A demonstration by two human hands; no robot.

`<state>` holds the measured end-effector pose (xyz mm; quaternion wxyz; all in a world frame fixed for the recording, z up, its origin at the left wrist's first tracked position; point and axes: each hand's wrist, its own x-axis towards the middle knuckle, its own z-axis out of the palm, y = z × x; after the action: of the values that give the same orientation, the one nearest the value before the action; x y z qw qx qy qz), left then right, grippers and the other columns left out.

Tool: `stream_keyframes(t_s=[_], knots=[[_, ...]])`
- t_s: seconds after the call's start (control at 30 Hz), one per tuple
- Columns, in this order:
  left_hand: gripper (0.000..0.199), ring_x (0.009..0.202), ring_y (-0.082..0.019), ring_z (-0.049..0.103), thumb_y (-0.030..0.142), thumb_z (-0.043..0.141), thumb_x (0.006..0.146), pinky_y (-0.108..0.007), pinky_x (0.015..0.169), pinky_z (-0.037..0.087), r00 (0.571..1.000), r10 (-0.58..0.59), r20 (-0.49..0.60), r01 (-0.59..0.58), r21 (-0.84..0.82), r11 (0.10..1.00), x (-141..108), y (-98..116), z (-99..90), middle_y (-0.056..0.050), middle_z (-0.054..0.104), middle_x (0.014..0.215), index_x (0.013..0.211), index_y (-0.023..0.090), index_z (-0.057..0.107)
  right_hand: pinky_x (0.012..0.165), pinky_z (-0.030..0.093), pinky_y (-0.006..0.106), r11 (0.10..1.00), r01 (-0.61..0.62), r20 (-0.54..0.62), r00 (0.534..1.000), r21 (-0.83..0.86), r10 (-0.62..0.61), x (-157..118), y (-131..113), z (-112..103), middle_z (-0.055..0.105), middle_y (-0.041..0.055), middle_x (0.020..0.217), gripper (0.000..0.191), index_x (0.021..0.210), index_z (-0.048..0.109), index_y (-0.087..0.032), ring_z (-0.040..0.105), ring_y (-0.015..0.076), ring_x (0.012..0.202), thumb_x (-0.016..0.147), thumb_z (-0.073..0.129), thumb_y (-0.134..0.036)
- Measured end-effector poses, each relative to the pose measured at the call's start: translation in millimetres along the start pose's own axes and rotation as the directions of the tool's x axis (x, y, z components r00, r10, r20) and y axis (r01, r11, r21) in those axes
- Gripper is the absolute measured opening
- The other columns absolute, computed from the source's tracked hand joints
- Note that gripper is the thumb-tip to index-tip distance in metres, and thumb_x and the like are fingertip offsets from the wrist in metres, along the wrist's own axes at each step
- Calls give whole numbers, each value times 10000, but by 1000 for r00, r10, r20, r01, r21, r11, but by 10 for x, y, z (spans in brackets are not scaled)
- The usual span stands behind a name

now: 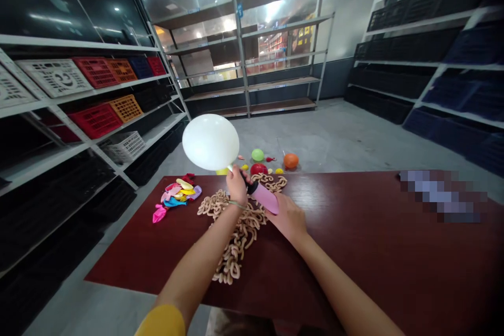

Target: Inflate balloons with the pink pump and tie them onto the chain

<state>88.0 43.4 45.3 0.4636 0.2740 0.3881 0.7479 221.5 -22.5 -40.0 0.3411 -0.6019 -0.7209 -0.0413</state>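
A large inflated white balloon [210, 142] hangs above the table's far edge, its neck running down into my left hand [236, 186]. The fingers of that hand are closed around the neck, where it meets the dark end of a pink balloon pump [265, 198]. My right hand [289, 216] is wrapped around the pump's pink body at the other end. Beneath both hands lies a heap of tan, curly strands [232, 244] whose kind I cannot make out. To the left sits a small pile of uninflated coloured balloons [179, 193].
Several inflated balloons, among them an orange one [291, 160] and a green one [257, 155], lie on the floor beyond the brown table [354, 252]. A blurred-out object [439, 194] rests at the table's right. Shelves with crates [96, 121] line the left wall.
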Motion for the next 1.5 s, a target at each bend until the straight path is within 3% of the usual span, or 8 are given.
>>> stream_keyframes(t_s=[0.23, 0.33, 0.67, 0.77, 1.07, 1.17, 1.37, 1.5], knots=[[234, 365, -61, 359, 303, 565, 821, -189, 375, 287, 993, 16, -118, -19, -23, 1000, 456, 732, -235, 81, 383, 519, 706, 211, 383, 705, 409, 289, 995, 97, 24, 995, 40, -98, -8, -13, 18, 687, 62, 944, 375, 1116, 602, -185, 624, 210, 856, 774, 659, -328], [233, 359, -52, 331, 305, 565, 819, -183, 371, 251, 988, 60, -140, -66, -45, 997, 562, 887, -295, 89, 360, 521, 715, 213, 378, 708, 410, 291, 993, 111, 16, 994, 47, -111, -1, -4, 47, 683, 55, 932, 362, 1101, 606, -189, 621, 208, 850, 765, 661, -314], [326, 369, -63, 392, 409, 627, 792, -201, 388, 321, 999, -29, -37, 27, -53, 998, -123, 91, -101, 74, 407, 493, 681, 205, 399, 698, 393, 273, 997, 81, 7, 997, -8, -80, -15, 36, 36, 676, 64, 972, 403, 1129, 579, -205, 609, 211, 883, 758, 676, -329], [306, 362, -69, 396, 390, 611, 798, -204, 384, 331, 999, -11, -43, 10, -19, 1000, -106, 161, -107, 70, 415, 485, 674, 204, 402, 687, 392, 272, 995, 95, 18, 995, 2, -95, -18, 15, 5, 675, 64, 954, 391, 1132, 580, -206, 609, 205, 852, 777, 667, -347], [261, 351, -56, 360, 362, 572, 813, -183, 364, 288, 984, 109, -144, -109, 5, 994, 451, 904, -380, 88, 390, 499, 702, 207, 394, 697, 406, 287, 985, 175, -10, 985, 10, -174, 2, 23, 73, 684, 60, 948, 392, 1114, 594, -189, 613, 213, 859, 744, 675, -290], [279, 342, -50, 347, 397, 576, 829, -175, 357, 271, 978, 139, -156, -143, -14, 990, 381, 767, -345, 93, 388, 494, 721, 208, 401, 686, 402, 286, 986, 167, -11, 986, -2, -167, 5, 29, 77, 680, 59, 936, 396, 1119, 595, -189, 613, 212, 849, 745, 671, -293], [376, 329, -65, 386, 492, 600, 820, -192, 359, 318, 997, 30, -75, -30, 2, 1000, -64, 122, -95, 80, 406, 462, 680, 208, 397, 696, 402, 281, 996, 89, -11, 996, -5, -89, -10, 48, 53, 672, 69, 962, 391, 1108, 587, -195, 609, 215, 874, 748, 680, -317], [387, 328, -72, 406, 501, 615, 804, -197, 361, 340, 998, 32, -58, -30, 38, 999, -107, 92, -54, 72, 420, 455, 666, 203, 412, 701, 402, 283, 997, 78, -2, 997, -7, -78, -33, 42, 44, 670, 65, 959, 389, 1115, 585, -190, 612, 213, 869, 758, 666, -321]])
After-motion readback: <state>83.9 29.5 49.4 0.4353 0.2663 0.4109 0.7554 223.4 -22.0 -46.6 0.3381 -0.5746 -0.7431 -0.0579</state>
